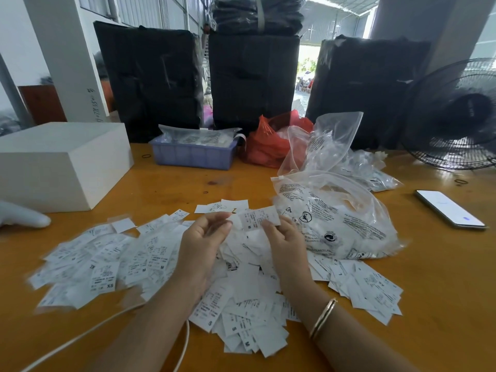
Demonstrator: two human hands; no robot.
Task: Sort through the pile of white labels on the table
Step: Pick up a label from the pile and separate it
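A: White labels (166, 264) lie in a wide loose pile across the near half of the wooden tabletop (166, 183), many overlapping, printed with size letters such as XS, S and M.

B: And the hands?

A: Both are raised just above the middle of the pile. The right hand (284, 240) pinches one label (259, 217) by its lower right corner between thumb and fingertips; that label shows an M. The left hand (204, 237) is close beside it, fingers curled with the tips drawn together near the label's left edge. Whether it touches the label, I cannot tell, as that part is blurred.

B: What lies around the pile?

A: Just right of it, touching its edge, a clear plastic bag (338, 218) with black print, stuffed with more white pieces. Behind that, further clear bags (332, 140) and a red plastic bag (271, 140). A blue tray (193, 154) sits at the back centre, a white box (59, 162) at the left, a phone (451, 208) face up at the right, and a black fan (456, 114) at the far right. A white cable (80, 336) runs along the near left edge.
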